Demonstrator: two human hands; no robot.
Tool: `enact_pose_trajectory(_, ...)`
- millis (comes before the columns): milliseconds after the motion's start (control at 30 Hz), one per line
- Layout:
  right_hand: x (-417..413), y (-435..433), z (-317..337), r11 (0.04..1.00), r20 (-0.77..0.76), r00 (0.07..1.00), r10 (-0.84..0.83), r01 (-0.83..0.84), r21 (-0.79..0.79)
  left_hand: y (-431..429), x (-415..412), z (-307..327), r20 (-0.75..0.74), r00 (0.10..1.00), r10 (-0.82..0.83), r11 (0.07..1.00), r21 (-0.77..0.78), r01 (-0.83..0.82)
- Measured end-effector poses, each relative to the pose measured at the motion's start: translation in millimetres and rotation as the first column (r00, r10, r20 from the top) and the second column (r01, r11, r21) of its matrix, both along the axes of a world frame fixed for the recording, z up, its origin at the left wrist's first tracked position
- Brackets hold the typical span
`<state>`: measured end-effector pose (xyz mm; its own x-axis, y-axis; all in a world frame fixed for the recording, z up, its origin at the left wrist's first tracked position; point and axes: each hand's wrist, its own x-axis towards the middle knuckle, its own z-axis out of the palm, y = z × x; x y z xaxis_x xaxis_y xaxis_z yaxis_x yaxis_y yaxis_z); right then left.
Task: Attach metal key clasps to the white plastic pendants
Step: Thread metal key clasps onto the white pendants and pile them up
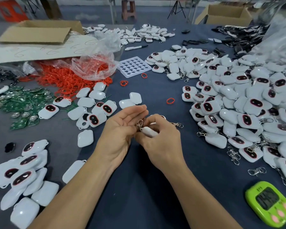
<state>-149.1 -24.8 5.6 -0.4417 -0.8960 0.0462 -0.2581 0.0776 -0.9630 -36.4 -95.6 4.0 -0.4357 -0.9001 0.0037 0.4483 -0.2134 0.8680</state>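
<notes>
On the dark blue bench (139,187), a white plastic pendant (149,131) with a silver metal clasp (140,123) is gripped by right fingers (155,123); left fingers (135,111) lie straight. A big pile (238,104) is done; many are left.

Left grip (120,131) palm-up, fingers loosely straight; right grip (160,139) curled, knuckles up.

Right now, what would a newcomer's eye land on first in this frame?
At centre, the right hand grips a white pendant with a metal clasp at its tip, the left hand open beside it. A heap of white pendants fills the right side; red rings spill from a plastic bag at upper left.
</notes>
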Motion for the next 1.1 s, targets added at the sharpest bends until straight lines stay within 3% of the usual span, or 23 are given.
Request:
enact_pose_trajectory(267, -3.5, -3.6, -0.5, 0.999, 0.016, 0.999, -0.031, 0.031, -0.013, 0.8, 5.2, 1.0, 0.044, 0.997, -0.060, 0.997, -0.046, 0.062)
enact_pose_trajectory(433, -11.3, -4.4, -2.1, 0.999, 0.162, 0.987, -0.015, 0.022, -0.042, 5.3, 7.2, 6.6, 0.271, 0.955, 0.117, 0.975, -0.214, -0.059)
enact_pose_trajectory(567, -15.0, -3.3, -1.0, 0.998, 0.073, 0.997, -0.017, 0.022, -0.066, 9.4, 4.5, 6.7, 0.479, 0.834, 0.276, 0.911, -0.408, -0.068)
enact_pose_trajectory(933, -18.9, -3.7, 4.0, 0.998, 0.036, 0.997, 0.069, -0.070, 0.006, 9.7, 6.7, 10.8, 0.441, 0.853, 0.279, 0.934, -0.331, -0.134)
enact_pose_trajectory(1100, -18.8, -2.9, 3.9, 0.998, 0.041, 0.999, -0.016, 0.018, -0.055, 8.1, 5.3, 10.6, 0.454, 0.844, 0.285, 0.940, -0.305, -0.154)
